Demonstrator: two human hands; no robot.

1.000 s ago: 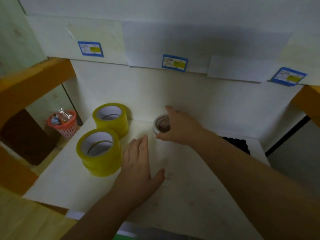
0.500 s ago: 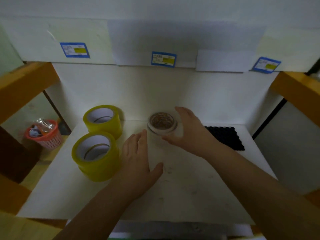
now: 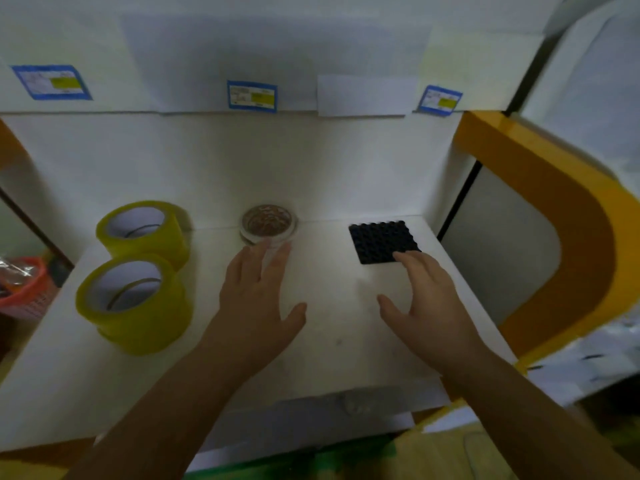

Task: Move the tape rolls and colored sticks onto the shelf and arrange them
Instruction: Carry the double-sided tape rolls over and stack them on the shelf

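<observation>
Two yellow tape rolls stand on end on the white shelf [image 3: 346,368]: one at the back left [image 3: 145,230], one nearer the front [image 3: 133,303]. A small white roll with a brown centre [image 3: 268,223] stands at the back middle. My left hand [image 3: 258,299] lies flat with straight fingers, its fingertips just in front of the small roll. My right hand [image 3: 427,303] is spread over the shelf, fingers relaxed, its fingertips at the near edge of a black studded square [image 3: 381,239]. Neither hand holds anything. No colored sticks are in view.
The shelf's white back wall carries three blue-edged labels [image 3: 252,95]. An orange frame post [image 3: 540,216] rises at the right. A red basket [image 3: 20,289] sits lower at the far left, beyond the shelf's edge.
My right hand has let go of the small roll and moved right to the black square. The small roll stays at the back middle. The view has shifted right.
</observation>
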